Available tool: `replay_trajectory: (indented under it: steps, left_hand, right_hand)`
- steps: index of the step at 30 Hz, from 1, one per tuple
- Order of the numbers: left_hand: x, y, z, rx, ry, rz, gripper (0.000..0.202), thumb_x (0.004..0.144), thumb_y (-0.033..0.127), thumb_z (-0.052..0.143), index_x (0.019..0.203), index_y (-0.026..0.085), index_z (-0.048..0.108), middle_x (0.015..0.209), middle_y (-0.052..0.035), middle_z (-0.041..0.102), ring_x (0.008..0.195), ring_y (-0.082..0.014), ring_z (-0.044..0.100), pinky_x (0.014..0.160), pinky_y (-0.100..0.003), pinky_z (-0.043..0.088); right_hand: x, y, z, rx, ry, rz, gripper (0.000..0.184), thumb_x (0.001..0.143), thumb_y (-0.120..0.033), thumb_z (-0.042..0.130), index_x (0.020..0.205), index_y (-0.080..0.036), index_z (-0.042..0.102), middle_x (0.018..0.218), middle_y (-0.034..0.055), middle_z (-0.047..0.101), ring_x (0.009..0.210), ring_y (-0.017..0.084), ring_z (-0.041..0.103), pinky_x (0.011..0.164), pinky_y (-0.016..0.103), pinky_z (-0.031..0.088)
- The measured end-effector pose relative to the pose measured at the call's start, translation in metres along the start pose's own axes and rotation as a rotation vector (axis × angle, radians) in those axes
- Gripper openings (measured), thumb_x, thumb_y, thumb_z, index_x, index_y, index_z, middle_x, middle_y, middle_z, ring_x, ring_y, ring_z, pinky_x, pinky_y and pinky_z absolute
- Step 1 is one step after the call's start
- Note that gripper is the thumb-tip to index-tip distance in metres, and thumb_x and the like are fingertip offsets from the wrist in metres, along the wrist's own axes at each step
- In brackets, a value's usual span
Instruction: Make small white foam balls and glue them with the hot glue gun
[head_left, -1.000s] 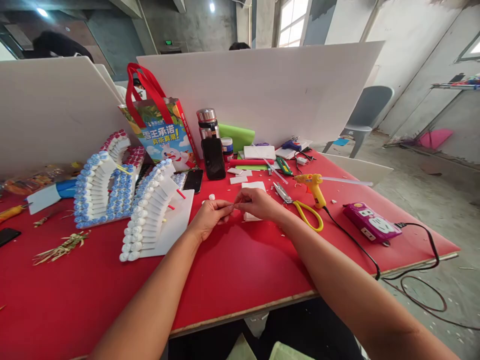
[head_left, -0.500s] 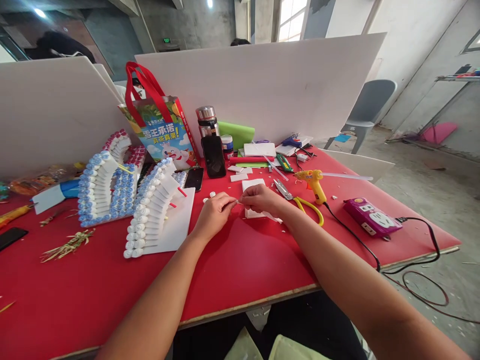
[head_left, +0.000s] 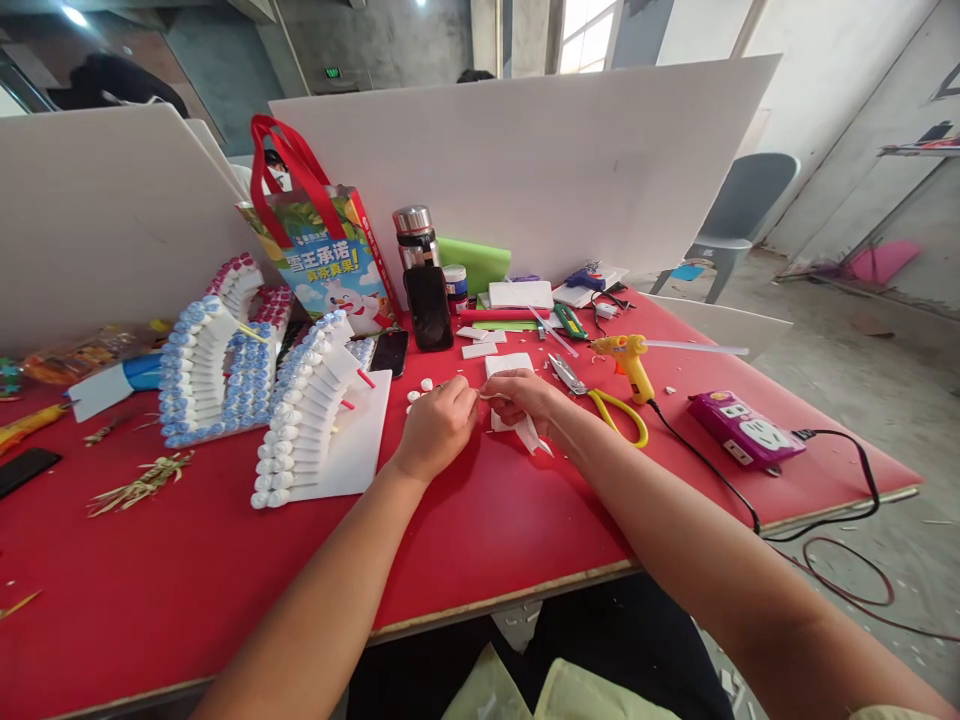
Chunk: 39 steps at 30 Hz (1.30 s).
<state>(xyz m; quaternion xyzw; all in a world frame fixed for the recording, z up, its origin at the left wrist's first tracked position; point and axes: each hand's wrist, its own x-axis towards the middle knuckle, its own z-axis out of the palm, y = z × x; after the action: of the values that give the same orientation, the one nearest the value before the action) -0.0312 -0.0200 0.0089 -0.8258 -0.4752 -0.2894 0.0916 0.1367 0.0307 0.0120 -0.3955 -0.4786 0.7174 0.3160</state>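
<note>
"Head view: what is there, biggest first, placed from the glue gun?"

"The red tabletop beneath it. Well left of the glue gun sits a white fan-shaped piece. Between those two, the left hand and right hand work with fingertips nearly meeting. Yellow-handled snips lie just left of the glue gun. Smaller again, the white strip trails below the right hand, left of the glue gun and nearer the person."

"How are the hands set?"

"Both closed to narrow pinches on the strip, I'd say; the bit between the fingertips is too small to make out."

"Which step is it?"

"My judgement: rolling or twisting the strip. The next move calls for a light, even pinch, one hand turning, the other keeping the paper-like tail from creasing."

"Anything different from a second ago?"

"The left hand has rolled over, its back now upward, and the strip's loose tail shows plainly where it barely did then. The glue gun lies as it did."
</note>
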Motion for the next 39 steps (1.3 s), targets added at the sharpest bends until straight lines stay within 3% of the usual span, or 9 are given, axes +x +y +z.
replay_trajectory:
  steps: [3,6,10,15,22,26,30,35,39]
  left_hand:
    - [0.001,0.0,-0.001,-0.503,-0.034,-0.337,0.02,0.094,0.033,0.051,0.094,0.017,0.064,0.089,-0.0071,0.066,0.071,-0.0156,0.061,0.06,-0.026,0.043]
    - [0.003,-0.005,-0.005,-1.033,-0.145,-0.711,0.032,0.091,0.045,0.05,0.104,0.017,0.061,0.084,-0.0053,0.067,0.053,-0.0125,0.057,0.043,-0.024,0.034]
    - [0.004,-0.01,-0.009,-1.3,-0.319,-0.861,0.031,0.088,0.048,0.053,0.088,0.018,0.056,0.071,-0.0034,0.065,0.041,-0.0095,0.05,0.035,-0.021,0.019]
    - [0.003,-0.008,-0.015,-1.269,-0.464,-0.852,0.031,0.088,0.046,0.054,0.076,0.017,0.054,0.061,-0.0034,0.061,0.037,-0.0077,0.044,0.035,-0.021,0.011]
    - [0.0,-0.01,-0.01,-1.162,-0.476,-0.76,0.024,0.092,0.039,0.047,0.079,0.019,0.05,0.063,-0.0005,0.059,0.038,-0.0083,0.045,0.038,-0.022,0.017]
    - [-0.003,-0.008,-0.008,-0.868,-0.434,-0.491,0.03,0.098,0.043,0.04,0.078,0.021,0.047,0.065,0.0012,0.059,0.043,-0.0097,0.047,0.049,-0.026,0.035]
    - [-0.002,-0.003,-0.013,-0.543,-0.378,-0.323,0.03,0.1,0.035,0.036,0.074,0.022,0.044,0.066,-0.0003,0.057,0.055,-0.0148,0.052,0.056,-0.028,0.033]
    - [-0.002,-0.002,-0.009,-0.202,-0.238,-0.225,0.023,0.098,0.026,0.037,0.077,0.022,0.046,0.067,-0.0029,0.056,0.059,-0.0181,0.051,0.055,-0.03,0.023]
    - [-0.001,-0.004,-0.008,-0.113,-0.196,-0.248,0.024,0.1,0.028,0.037,0.08,0.021,0.049,0.069,-0.0042,0.058,0.061,-0.0192,0.052,0.056,-0.029,0.024]
  right_hand:
    - [0.003,0.004,-0.001,-0.187,0.079,-0.191,0.016,0.066,-0.023,0.065,0.063,-0.018,0.05,0.051,-0.0056,0.045,0.045,0.006,0.03,0.044,0.023,0.018]
    - [0.003,0.006,-0.002,-0.503,0.135,-0.446,0.009,0.07,-0.024,0.062,0.067,-0.017,0.059,0.059,-0.0035,0.051,0.056,0.009,0.041,0.051,0.023,0.029]
    - [-0.003,0.006,0.001,-0.707,0.117,-0.551,0.011,0.079,-0.027,0.059,0.074,-0.017,0.063,0.063,-0.0023,0.055,0.061,0.011,0.046,0.057,0.023,0.034]
    - [-0.011,0.004,0.004,-0.898,0.117,-0.677,0.013,0.086,-0.025,0.058,0.079,-0.017,0.065,0.07,0.0006,0.063,0.063,0.012,0.049,0.062,0.024,0.035]
    - [-0.008,0.006,0.001,-0.923,0.115,-0.651,0.011,0.084,-0.024,0.058,0.077,-0.017,0.064,0.067,-0.0006,0.06,0.061,0.011,0.049,0.059,0.023,0.033]
    - [-0.004,0.006,-0.001,-0.89,0.123,-0.553,0.007,0.08,-0.023,0.057,0.076,-0.018,0.06,0.065,-0.0016,0.058,0.061,0.012,0.049,0.057,0.023,0.033]
    - [-0.002,0.005,-0.002,-0.871,0.103,-0.524,0.004,0.075,-0.023,0.058,0.075,-0.019,0.057,0.066,-0.0011,0.059,0.062,0.012,0.051,0.057,0.023,0.036]
    - [0.0,0.007,0.001,-0.754,0.161,-0.514,0.009,0.077,-0.027,0.059,0.075,-0.019,0.057,0.062,-0.0019,0.056,0.056,0.012,0.05,0.051,0.023,0.035]
    - [-0.001,0.009,0.003,-0.524,0.101,-0.419,0.018,0.083,-0.037,0.06,0.08,-0.019,0.059,0.061,-0.0011,0.06,0.049,0.012,0.051,0.045,0.023,0.039]
